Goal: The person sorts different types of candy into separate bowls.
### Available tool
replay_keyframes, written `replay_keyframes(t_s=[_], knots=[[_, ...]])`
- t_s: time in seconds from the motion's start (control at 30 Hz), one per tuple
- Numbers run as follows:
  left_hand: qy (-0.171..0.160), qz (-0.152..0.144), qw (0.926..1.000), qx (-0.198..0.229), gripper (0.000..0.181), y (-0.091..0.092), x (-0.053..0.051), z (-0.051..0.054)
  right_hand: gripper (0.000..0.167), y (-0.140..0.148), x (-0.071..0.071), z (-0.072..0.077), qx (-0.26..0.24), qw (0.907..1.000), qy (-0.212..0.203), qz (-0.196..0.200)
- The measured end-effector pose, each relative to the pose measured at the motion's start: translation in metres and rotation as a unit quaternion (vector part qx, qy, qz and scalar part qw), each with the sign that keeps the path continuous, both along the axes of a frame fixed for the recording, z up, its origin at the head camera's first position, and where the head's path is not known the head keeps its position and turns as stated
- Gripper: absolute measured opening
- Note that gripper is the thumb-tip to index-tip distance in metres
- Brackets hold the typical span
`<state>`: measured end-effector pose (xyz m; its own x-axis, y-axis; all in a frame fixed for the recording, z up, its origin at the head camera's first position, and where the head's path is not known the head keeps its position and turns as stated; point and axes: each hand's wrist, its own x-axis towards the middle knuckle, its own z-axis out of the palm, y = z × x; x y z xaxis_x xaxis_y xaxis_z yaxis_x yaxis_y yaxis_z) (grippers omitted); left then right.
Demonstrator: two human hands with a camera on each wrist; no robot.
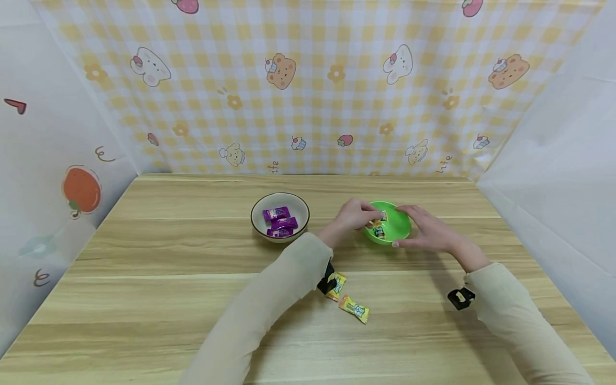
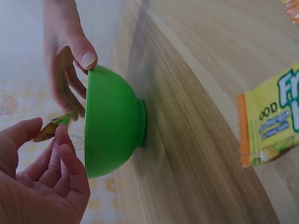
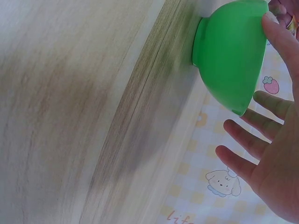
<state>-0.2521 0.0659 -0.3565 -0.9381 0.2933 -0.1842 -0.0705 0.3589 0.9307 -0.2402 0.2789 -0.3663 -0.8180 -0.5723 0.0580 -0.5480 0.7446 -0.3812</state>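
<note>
My left hand (image 1: 357, 215) pinches a small yellow-and-green wrapped candy (image 2: 52, 127) between thumb and fingers, just over the rim of the green bowl (image 1: 398, 224). Inside that bowl lies another wrapped candy (image 1: 379, 232); how many lie there cannot be told. My right hand (image 1: 425, 230) is at the bowl's right side. Its thumb touches the near rim and a finger the far rim, the fingers spread and fairly straight in the right wrist view. Two yellow wrapped candies lie on the table: one (image 1: 354, 309) in full sight, the other (image 1: 338, 286) partly behind the left wrist strap.
To the left of the green bowl stands a cream bowl (image 1: 257, 206) with a dark rim, holding several purple wrapped candies (image 1: 281, 222). Both bowls are on a wood-grain table (image 1: 168, 240). A yellow checked cloth (image 1: 308, 107) hangs behind it, with white sheets at the sides.
</note>
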Motion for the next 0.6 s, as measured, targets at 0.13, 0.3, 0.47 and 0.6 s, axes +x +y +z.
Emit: replay_keyframes(t_s=[0.13,0.3,0.47,0.6], knots=[[0.013,-0.014,0.9997,0.016,0.019,-0.001,0.003,0.000,0.087,0.000,0.000,0.001,-0.003,1.0000,0.002,0.003],[0.023,-0.022,0.9991,0.029,0.018,-0.008,0.007,0.001,0.087,-0.001,0.000,0.000,-0.002,1.0000,0.006,0.004],[0.016,-0.037,0.9989,0.023,0.017,-0.019,0.013,0.002,0.088,-0.001,0.000,0.001,-0.003,1.0000,0.002,0.001],[0.018,-0.067,0.9976,-0.003,0.018,-0.031,0.021,0.001,0.089,-0.001,0.001,0.002,0.000,1.0000,-0.003,-0.003]])
